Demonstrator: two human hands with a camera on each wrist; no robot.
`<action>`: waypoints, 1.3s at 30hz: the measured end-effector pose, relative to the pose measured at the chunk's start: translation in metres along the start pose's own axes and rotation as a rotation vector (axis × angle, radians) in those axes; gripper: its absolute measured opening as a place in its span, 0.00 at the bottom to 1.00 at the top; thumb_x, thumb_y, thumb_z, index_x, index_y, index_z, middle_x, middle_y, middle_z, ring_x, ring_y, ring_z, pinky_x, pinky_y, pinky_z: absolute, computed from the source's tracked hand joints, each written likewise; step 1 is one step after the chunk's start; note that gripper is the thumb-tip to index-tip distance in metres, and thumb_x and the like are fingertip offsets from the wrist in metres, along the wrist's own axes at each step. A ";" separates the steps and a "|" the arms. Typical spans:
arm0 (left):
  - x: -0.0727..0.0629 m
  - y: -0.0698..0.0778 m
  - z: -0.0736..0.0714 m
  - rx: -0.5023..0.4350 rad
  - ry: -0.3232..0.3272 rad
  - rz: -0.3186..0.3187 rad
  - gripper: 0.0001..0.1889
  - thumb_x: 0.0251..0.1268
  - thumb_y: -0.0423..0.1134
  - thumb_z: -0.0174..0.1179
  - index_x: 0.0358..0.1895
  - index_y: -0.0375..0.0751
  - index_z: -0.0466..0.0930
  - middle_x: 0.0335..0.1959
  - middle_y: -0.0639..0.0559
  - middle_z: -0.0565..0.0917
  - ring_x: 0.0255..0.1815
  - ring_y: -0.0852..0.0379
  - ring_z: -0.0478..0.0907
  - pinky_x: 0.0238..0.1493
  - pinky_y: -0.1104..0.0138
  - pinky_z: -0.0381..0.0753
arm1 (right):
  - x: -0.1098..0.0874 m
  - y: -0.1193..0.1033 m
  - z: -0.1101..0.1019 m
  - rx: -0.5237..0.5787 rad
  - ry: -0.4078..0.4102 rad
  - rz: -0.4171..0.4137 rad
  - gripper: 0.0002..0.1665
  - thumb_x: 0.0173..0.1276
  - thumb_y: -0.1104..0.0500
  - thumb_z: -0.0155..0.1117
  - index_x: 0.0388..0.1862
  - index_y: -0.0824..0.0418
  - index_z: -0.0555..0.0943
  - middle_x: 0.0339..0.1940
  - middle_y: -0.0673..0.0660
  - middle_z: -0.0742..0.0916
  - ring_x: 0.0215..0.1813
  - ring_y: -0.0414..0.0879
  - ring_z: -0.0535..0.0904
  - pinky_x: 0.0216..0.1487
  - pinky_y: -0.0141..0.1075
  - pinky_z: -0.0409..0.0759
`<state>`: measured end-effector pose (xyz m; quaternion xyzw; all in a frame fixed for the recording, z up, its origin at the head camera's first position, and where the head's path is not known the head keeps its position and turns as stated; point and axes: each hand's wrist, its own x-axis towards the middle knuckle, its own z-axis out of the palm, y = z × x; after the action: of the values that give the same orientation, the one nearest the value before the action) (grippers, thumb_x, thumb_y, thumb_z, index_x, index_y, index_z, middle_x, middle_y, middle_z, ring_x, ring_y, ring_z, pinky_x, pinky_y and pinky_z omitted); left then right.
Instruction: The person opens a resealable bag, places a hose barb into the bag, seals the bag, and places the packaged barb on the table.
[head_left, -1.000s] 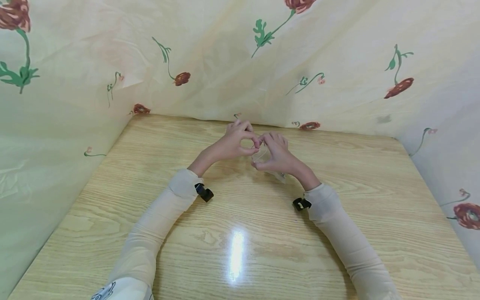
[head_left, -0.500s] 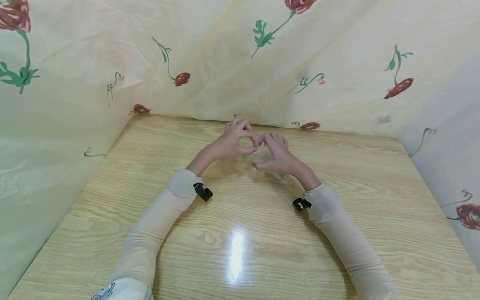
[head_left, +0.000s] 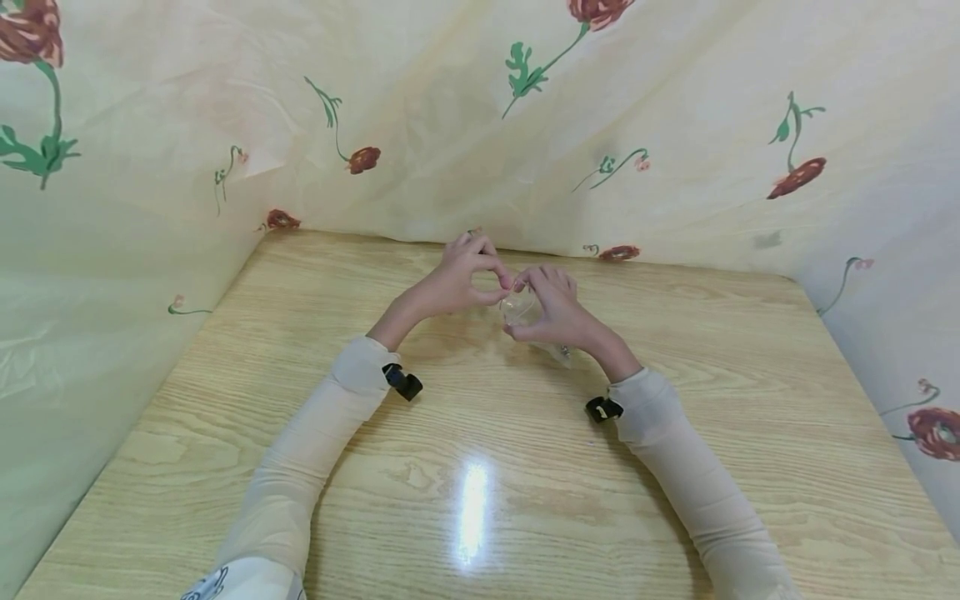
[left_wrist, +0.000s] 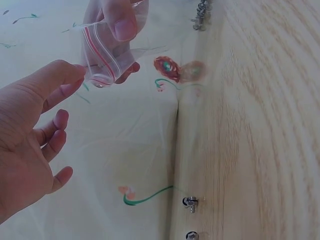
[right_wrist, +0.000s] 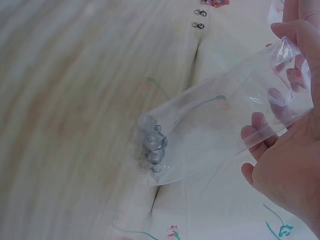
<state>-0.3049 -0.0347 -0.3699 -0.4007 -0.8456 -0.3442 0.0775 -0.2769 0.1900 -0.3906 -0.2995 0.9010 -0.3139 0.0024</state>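
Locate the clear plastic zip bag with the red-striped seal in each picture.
Head: bag just right of centre.
Left wrist: bag at the top, left of centre.
Right wrist: bag from centre to right, slanting.
Shared landmark: the person's bare right hand, holding it.

Sleeves [head_left: 279, 479] — pale cream, wrinkled | wrist devices [head_left: 405, 383] — small, black | left upper sleeve [head_left: 258, 578]: white, dark-blue markings [head_left: 206, 585]

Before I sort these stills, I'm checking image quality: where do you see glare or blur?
Head view: a bright streak of glare on the table; right wrist view: the table is smeared, and the metal pieces in the clear bag look soft; left wrist view: rather dim, though the bag's red stripe is readable.
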 end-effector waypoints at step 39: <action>-0.025 -0.030 -0.012 0.120 -0.233 -0.184 0.05 0.65 0.40 0.69 0.40 0.47 0.84 0.46 0.41 0.77 0.51 0.47 0.62 0.60 0.47 0.55 | -0.002 -0.002 0.000 -0.010 0.014 0.007 0.34 0.55 0.50 0.78 0.53 0.60 0.70 0.52 0.60 0.73 0.59 0.56 0.63 0.66 0.60 0.48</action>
<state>-0.3124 -0.0712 -0.3869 -0.3534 -0.9010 -0.2500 -0.0292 -0.2746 0.1901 -0.3896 -0.2940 0.9037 -0.3114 -0.0043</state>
